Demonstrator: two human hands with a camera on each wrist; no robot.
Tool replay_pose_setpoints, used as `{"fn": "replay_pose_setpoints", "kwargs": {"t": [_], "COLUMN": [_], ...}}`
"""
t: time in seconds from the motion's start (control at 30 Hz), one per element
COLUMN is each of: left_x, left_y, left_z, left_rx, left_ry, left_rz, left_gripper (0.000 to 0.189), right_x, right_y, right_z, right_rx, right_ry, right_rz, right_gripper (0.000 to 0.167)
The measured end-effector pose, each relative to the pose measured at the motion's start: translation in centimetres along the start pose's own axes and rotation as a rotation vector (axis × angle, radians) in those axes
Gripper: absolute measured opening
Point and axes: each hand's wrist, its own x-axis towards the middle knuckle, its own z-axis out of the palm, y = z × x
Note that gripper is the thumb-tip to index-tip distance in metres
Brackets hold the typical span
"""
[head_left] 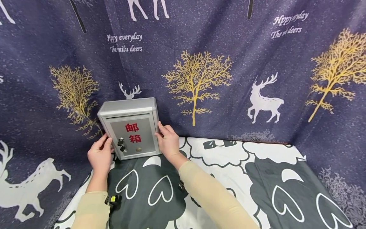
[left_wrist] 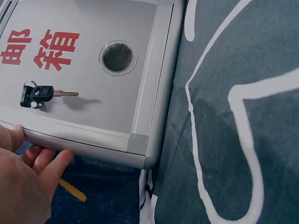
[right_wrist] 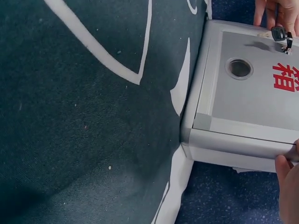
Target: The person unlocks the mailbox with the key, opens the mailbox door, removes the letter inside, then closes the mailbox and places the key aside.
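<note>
A silver metal mailbox (head_left: 148, 130) with red characters stands upright on the patterned cloth, its back toward the dark curtain. My left hand (head_left: 98, 156) grips its left side, thumb at the front edge and fingers along the side, as the left wrist view also shows. On the opposite side, my right hand (head_left: 169, 141) holds the right edge with thumb and fingers. Keys (left_wrist: 44, 93) hang from the lock on the door's left part. Low on the door is a round window (left_wrist: 117, 58). The door looks closed, with a narrow slot above it.
A dark blue curtain (head_left: 223, 105) printed with deer and golden trees rises behind the mailbox and at both sides. The surface below is covered by a black-and-white cartoon cloth (head_left: 217, 187), stretching right of the mailbox and toward me.
</note>
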Motion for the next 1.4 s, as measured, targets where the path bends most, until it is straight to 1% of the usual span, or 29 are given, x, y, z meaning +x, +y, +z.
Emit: {"fn": "replay_pose_setpoints", "kwargs": {"t": [0.13,0.33,0.5,0.63,0.73,0.9,1.0,1.17,1.27,1.4], "left_x": [-0.3,-0.8,-1.2,-1.7,-2.2,-3.3,-4.3,-5.9,-6.6,-7.4], "left_y": [0.3,0.7,1.3,1.8,2.2,2.9,3.2,3.8,4.1,4.4], "left_z": [0.4,1.2,2.1,2.9,3.4,4.5,5.3,6.3,7.0,8.0], "left_rx": [-0.023,-0.039,-0.073,-0.051,-0.036,-0.029,-0.052,-0.115,-0.115,-0.086], "left_ry": [-0.005,-0.023,-0.037,-0.052,-0.060,-0.067,-0.087,-0.115,-0.134,-0.156], "left_rz": [0.023,0.028,0.043,0.076,0.088,0.105,0.108,0.088,0.090,0.129], "left_gripper": [0.028,0.028,0.028,0.028,0.027,0.026,0.026,0.028,0.028,0.028], "right_x": [-0.1,-0.3,-0.3,-0.4,-0.7,-1.4,-1.8,-2.2,-2.5,-3.3], "right_y": [0.3,1.0,1.5,1.8,1.9,2.3,2.6,3.0,3.4,4.1], "right_z": [-0.2,-1.1,-2.7,-4.2,-5.2,-7.1,-8.5,-10.9,-12.1,-13.4], "right_rx": [0.018,0.054,0.082,0.096,0.098,0.076,0.059,0.048,0.081,0.134], "right_ry": [0.039,0.064,0.091,0.107,0.102,0.109,0.133,0.154,0.166,0.175], "right_rz": [0.012,0.047,0.040,0.036,0.039,0.048,0.046,0.047,0.067,0.091], "right_gripper": [0.053,0.053,0.053,0.053,0.053,0.053,0.052,0.052,0.053,0.054]}}
